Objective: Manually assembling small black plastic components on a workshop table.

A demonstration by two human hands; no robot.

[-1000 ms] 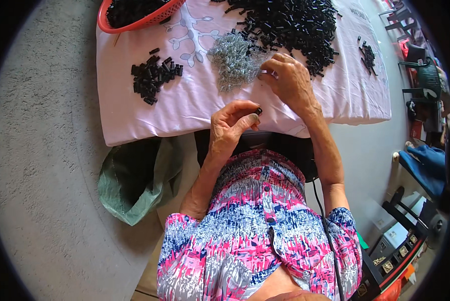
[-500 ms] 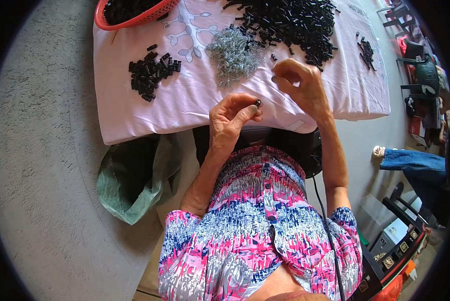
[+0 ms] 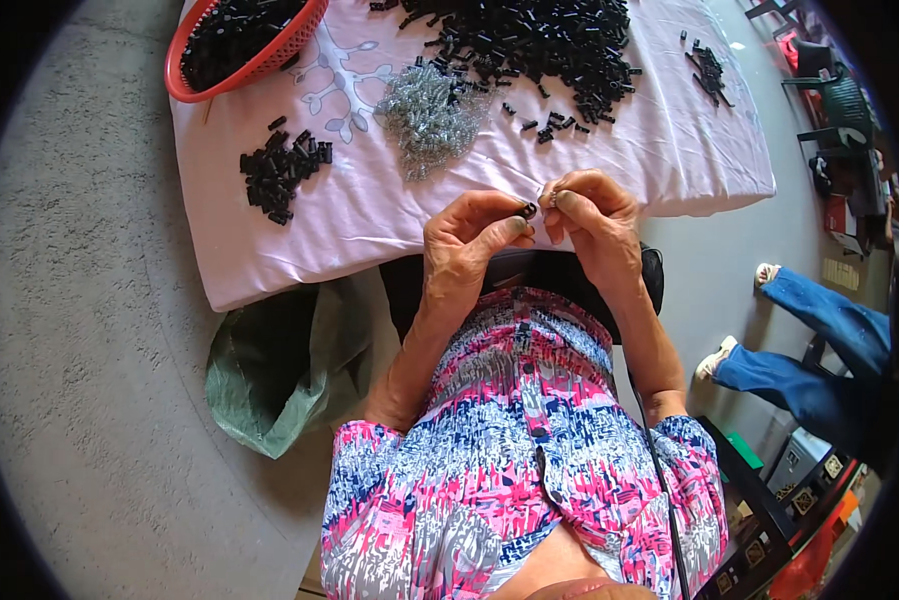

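Two hands are at work over the tabletop's (image 3: pixel 369 215) near edge, right of its middle, close together but with a small gap between what they hold. The left hand (image 3: pixel 459 245) is nearly closed, thumb and fingertips pinched around one black tube (image 3: pixel 526 211), its end towards the right hand (image 3: pixel 601 222). That one pinches one small silvery piece (image 3: pixel 553 199) between thumb and forefinger, its other fingers curled; the piece is too small to make out fully. Four heaps lie on the pink cloth, each of too many pieces to count: one big black heap (image 3: pixel 539 40) at the far edge, one silvery heap (image 3: pixel 431 125) of wiry pieces against its near left side, one small black heap (image 3: pixel 281 175) towards the left edge, and one smaller black heap (image 3: pixel 707 72) towards the right edge. About half a dozen loose pieces (image 3: pixel 545 135) lie just on the near side of the big heap. One red basket (image 3: pixel 269 60), holding more black pieces, sits at the far left corner. Below the near edge, towards the near left corner, one green sack (image 3: pixel 296 408) stands open. Well beyond the right edge are one other person's two legs (image 3: pixel 829 315) in blue jeans.
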